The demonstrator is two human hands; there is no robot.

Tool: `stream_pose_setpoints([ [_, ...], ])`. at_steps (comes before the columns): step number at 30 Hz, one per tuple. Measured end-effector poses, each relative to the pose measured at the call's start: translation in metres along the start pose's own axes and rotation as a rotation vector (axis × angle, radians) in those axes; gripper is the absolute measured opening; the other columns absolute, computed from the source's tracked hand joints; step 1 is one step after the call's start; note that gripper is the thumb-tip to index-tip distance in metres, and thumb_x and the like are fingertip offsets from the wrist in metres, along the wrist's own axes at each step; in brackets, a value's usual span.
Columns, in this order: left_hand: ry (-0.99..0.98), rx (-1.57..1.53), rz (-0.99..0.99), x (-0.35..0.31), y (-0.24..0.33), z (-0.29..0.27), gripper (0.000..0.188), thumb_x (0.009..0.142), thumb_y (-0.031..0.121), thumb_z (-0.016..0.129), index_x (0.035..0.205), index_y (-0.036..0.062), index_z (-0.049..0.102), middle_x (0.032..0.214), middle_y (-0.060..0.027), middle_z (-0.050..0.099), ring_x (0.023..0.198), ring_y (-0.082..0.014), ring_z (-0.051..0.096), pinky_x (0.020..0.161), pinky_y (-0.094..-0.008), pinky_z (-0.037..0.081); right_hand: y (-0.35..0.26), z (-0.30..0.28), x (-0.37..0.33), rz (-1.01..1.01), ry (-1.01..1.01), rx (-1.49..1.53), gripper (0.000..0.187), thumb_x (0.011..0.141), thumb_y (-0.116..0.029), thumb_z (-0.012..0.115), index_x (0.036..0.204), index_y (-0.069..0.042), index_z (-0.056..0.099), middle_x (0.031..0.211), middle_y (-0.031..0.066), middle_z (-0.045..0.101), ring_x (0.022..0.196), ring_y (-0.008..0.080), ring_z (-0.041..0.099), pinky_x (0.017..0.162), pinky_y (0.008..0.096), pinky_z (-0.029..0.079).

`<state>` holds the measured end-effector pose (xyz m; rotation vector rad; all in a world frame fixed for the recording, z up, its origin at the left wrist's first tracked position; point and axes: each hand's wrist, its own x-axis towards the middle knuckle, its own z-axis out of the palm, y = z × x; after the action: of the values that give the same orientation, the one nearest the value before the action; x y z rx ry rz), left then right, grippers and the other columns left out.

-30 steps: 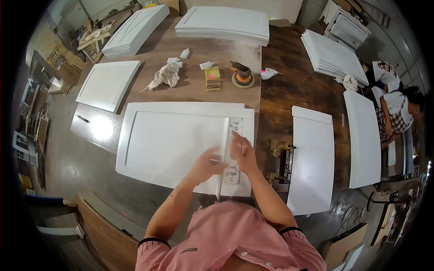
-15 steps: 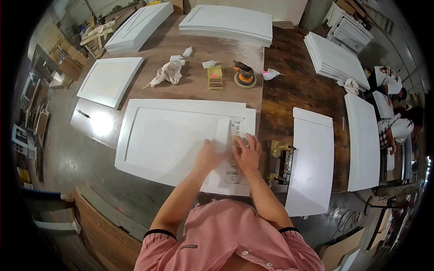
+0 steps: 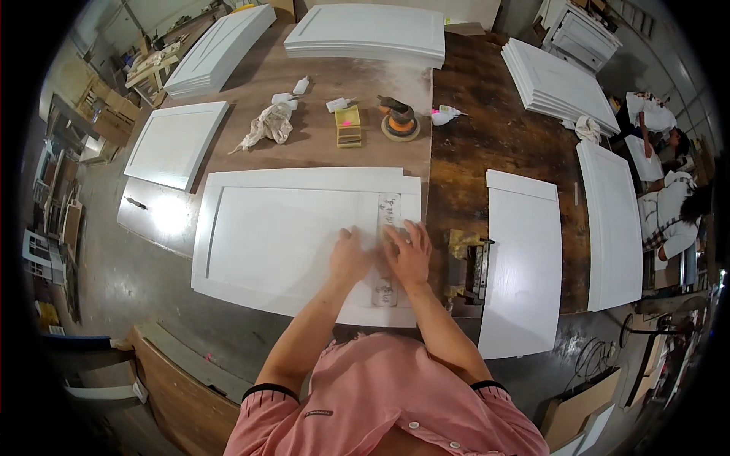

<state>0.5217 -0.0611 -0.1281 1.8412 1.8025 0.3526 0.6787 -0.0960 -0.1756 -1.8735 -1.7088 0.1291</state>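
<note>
Head view: the white panel [image 3: 281, 235] lies flat on the brown table [image 3: 304, 160], just in front of the person. The left hand [image 3: 350, 257] is over it with fingers bent inward; whether they grip anything cannot be told. The right hand [image 3: 409, 254] has its fingers spread and partly bent, apparently resting at the marked strip [image 3: 386, 292], with no clear hold on anything. The panel looks stiff and moderately heavy, its smooth face likely slippery and its corners easily chipped; opposite outer edges seem the best two-handed hold.
</note>
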Motion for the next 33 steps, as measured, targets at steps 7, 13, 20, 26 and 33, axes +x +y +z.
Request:
stream_pose_setpoints([
  [7,0.011,0.043,-0.011,0.003,0.003,0.003,0.072,0.086,0.039,0.078,0.138,-0.0052,0.054,0.124,-0.0244,0.059,0.115,-0.0445,0.061,0.092,-0.0519,0.054,-0.005,-0.004,0.002,0.000,-0.048,0.042,0.039,0.091,-0.032,0.071,0.130,-0.035,0.070,0.145,0.0093,0.052,0.140,0.0404,0.043,0.111,0.0569,0.043],
  [13,0.107,0.155,0.165,-0.004,-0.019,0.017,0.065,0.089,0.030,0.075,0.142,-0.0012,0.055,0.125,-0.0186,0.059,0.118,-0.0384,0.058,0.095,-0.0480,0.051,-0.012,-0.010,0.003,0.015,-0.063,0.038,0.039,0.094,-0.032,0.069,0.132,-0.033,0.069,0.150,0.0083,0.047,0.144,0.0423,0.038,0.115,0.0572,0.039],
  [20,0.132,0.158,0.425,-0.031,-0.044,0.030,0.058,0.094,0.022,0.067,0.147,0.0041,0.053,0.139,-0.0163,0.050,0.126,-0.0380,0.050,0.109,-0.0542,0.037,-0.010,-0.003,0.003,0.079,-0.128,0.123,0.043,0.092,-0.033,0.068,0.135,-0.034,0.067,0.156,0.0070,0.045,0.139,0.0492,0.042,0.117,0.0589,0.036],
  [26,0.179,0.246,0.401,-0.030,-0.038,0.039,0.056,0.100,0.022,0.057,0.154,0.0075,0.046,0.155,-0.0183,0.042,0.144,-0.0413,0.038,0.120,-0.0648,0.023,-0.011,0.001,-0.001,0.092,-0.145,0.058,0.044,0.093,-0.034,0.067,0.136,-0.036,0.066,0.157,0.0021,0.045,0.138,0.0485,0.043,0.115,0.0596,0.039],
  [33,0.050,0.246,0.401,-0.029,-0.042,0.036,0.059,0.102,0.026,0.054,0.157,0.0065,0.042,0.166,-0.0183,0.033,0.155,-0.0400,0.026,0.123,-0.0689,0.015,-0.006,0.001,0.008,0.116,-0.115,0.042,0.056,0.091,-0.037,0.068,0.146,-0.027,0.058,0.157,0.0113,0.044,0.140,0.0468,0.042,0.114,0.0582,0.040],
])
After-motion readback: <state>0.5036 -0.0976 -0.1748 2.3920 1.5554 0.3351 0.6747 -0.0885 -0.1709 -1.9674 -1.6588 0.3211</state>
